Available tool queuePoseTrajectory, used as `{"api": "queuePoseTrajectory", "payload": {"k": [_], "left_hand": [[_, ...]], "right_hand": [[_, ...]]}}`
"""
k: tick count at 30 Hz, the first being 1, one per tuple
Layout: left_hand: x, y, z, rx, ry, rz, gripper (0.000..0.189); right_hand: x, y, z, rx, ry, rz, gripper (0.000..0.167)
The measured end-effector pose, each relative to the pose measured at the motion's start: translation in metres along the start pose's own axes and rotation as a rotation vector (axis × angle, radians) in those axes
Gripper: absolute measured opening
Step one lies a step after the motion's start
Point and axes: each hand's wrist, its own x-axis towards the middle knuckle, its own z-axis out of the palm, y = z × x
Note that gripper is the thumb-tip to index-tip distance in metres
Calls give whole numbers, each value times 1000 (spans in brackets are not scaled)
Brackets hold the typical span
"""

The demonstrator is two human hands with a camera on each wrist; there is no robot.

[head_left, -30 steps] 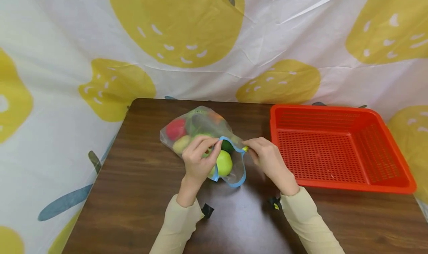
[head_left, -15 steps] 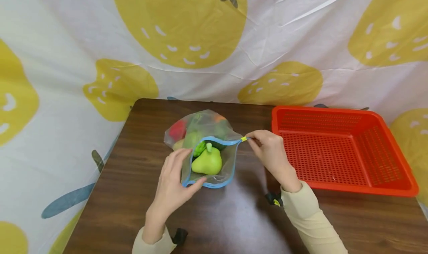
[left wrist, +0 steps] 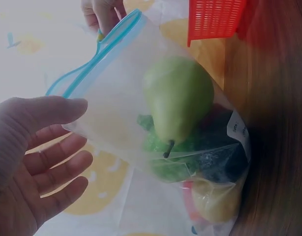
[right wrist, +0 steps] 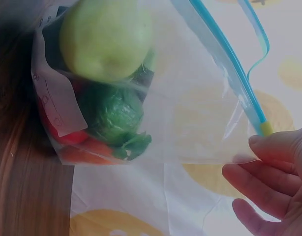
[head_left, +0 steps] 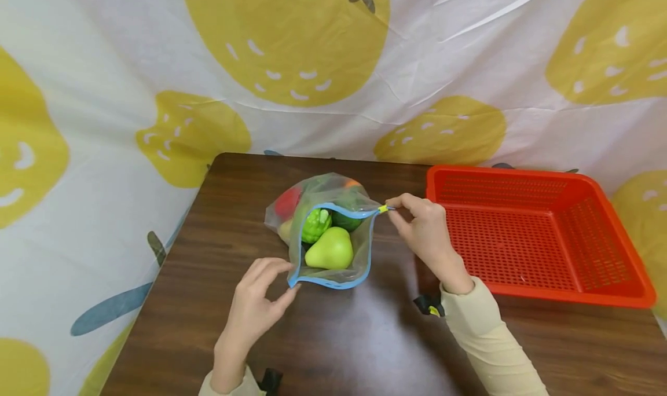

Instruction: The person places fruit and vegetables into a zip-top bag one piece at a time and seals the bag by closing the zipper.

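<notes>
A clear zip bag (head_left: 359, 251) with a blue-edged mouth lies on the table, its mouth gaping toward me. Inside sit a green pear (head_left: 333, 250), a bumpy green vegetable (head_left: 315, 224), a dark green round item (head_left: 346, 221) and a red item (head_left: 287, 202). Something orange shows dimly through the film. With thumb and fingertips my right hand (head_left: 426, 234) pinches the bag's right end at the yellow slider (head_left: 384, 208). My left hand (head_left: 255, 303) is at the lower left corner, thumb and index on either side of the rim with a gap; its other fingers are spread.
To the right stands a red plastic basket (head_left: 436, 182) with a perforated bottom. The dark wooden table (head_left: 219, 211) reaches back to a white cloth (head_left: 323, 129) printed with yellow fruit. A black strap piece (head_left: 428, 305) sits at my right wrist.
My left hand has come away from the near rim and moved down and left to the corner. The mouth has spread wide, showing the pear. My right hand keeps hold of the slider end.
</notes>
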Motion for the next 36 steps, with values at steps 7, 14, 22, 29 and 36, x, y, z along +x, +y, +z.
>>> {"api": "queuePoseTrajectory", "payload": {"k": [7, 14, 22, 29, 36], "left_hand": [[-2, -2, 4, -58, 48, -5, 28], [0, -7, 6, -72, 146, 102, 13], [2, -13, 1, -113, 223, 119, 10], [8, -13, -6, -169, 275, 93, 6], [15, -11, -12, -195, 358, 107, 3]], "right_hand": [[-1, 3, 4, 168, -22, 71, 14], [-2, 5, 6, 296, -9, 194, 15], [-1, 5, 7, 476, 83, 301, 10], [-1, 8, 7, 657, 138, 316, 8], [1, 11, 5, 755, 164, 284, 7]]}}
